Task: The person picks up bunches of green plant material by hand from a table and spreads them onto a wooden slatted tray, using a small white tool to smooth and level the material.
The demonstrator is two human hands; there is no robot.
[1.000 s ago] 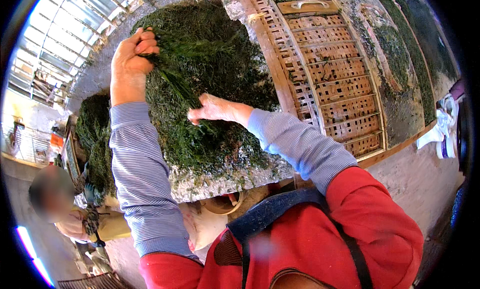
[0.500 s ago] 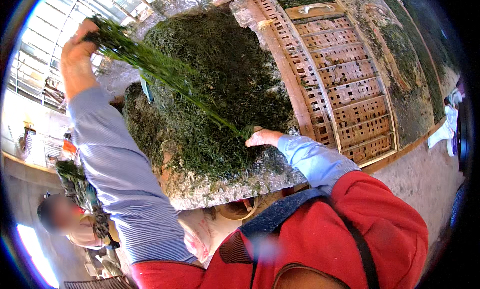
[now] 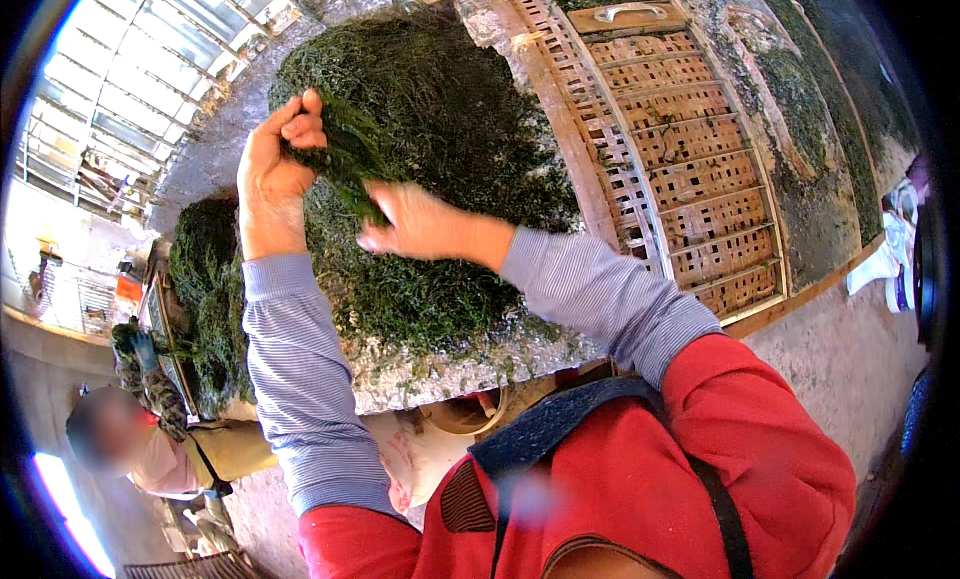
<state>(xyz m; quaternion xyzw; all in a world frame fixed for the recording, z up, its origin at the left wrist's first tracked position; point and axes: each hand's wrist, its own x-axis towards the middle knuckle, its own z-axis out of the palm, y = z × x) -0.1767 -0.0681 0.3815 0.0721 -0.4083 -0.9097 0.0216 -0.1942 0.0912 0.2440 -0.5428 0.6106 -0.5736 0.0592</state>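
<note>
My left hand (image 3: 275, 179) is raised at the left edge of a large heap, its fingers closed on one end of a bunch of green seaweed (image 3: 352, 151). My right hand (image 3: 418, 224) reaches across from the right, slightly blurred, closed around the lower part of the same bunch. Between the two hands the strands form a short, thick, dark green bundle. Below and behind them lies the heap of wet, stringy seaweed (image 3: 450, 99), spread over a pale table top (image 3: 400, 384).
Right of the heap lies a slatted, perforated wooden panel (image 3: 690, 159) with a pale handle (image 3: 630, 15). A second seaweed pile (image 3: 215, 289) lies to the left, where a gloved co-worker (image 3: 165, 389) works. Under the table edge are a round tub (image 3: 465, 417) and a pale sack (image 3: 425, 459).
My hands have come together: the left moved right and down, the right moved left and up. The seaweed, stretched long between them before, is now gathered short. The co-worker's arm has shifted.
</note>
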